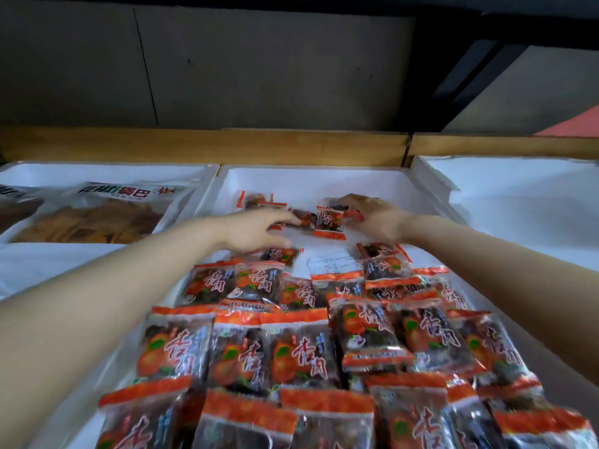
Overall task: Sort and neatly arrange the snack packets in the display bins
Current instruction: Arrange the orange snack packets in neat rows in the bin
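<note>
orange snack packets (298, 348) are heaped in the white middle bin (324, 179); at its far end one packet (329, 222) is pinched by the right grip (372, 218), the left grip (256, 231) spread loose beside it.

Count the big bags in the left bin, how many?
2. The labelled bag lies at the right of the left bin; the darker bag beside it is cut off by the picture's left edge. Others may be hidden.

Setting: retail shop, snack display. Evidence: white display bins (324, 180) stood side by side within a wooden frame (227, 144); many identical orange snack packets (298, 351) filled one, large bagged crisps (97, 215) another.
</note>
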### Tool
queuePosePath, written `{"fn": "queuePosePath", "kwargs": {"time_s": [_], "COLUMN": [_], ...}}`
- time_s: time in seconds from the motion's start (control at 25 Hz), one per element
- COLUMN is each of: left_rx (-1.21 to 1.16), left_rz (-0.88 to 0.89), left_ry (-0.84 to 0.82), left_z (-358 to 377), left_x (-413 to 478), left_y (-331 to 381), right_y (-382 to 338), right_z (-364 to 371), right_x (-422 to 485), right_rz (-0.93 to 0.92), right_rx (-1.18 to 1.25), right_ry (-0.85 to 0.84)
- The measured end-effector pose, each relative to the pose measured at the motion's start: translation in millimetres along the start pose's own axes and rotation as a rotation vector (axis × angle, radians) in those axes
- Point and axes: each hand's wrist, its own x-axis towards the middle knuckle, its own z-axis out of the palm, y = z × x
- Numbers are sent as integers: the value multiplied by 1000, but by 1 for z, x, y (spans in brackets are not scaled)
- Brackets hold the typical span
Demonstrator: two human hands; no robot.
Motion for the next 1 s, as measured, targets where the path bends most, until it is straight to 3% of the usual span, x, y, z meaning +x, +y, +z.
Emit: {"fn": "queuePosePath", "kwargs": {"time_s": [0.2,0.48,0.6,0.68,0.76,0.84,0.92,1.0], "left_rx": [-17,57,-7,-138,-310,-462,-544,-531], "left_rz": [-89,-62,-25,-42,-61,-62,-3,49], "left_ry": [-122,-57,72,261,453,528,427,212], "left_z": [22,15,8,2,-6,-15,-21,-20], "left_x": [26,30,21,14,3,-12,-29,-44], "left_y": [-21,-24,-18,-14,-6,7,21,33], "right_y": [10,7,-4,-12,-18,-28,-40,-46], "right_z": [19,14,7,-1,-13,-23,-29,-30], "right_x": [42,40,27,17,4,-15,-37,-52], "right_rz": [43,88,74,78,132,205,257,300], "right_rx": [37,49,61,65,204,555,862,969], "right_ry": [-109,-161,-47,152,299,291,183,83]}}
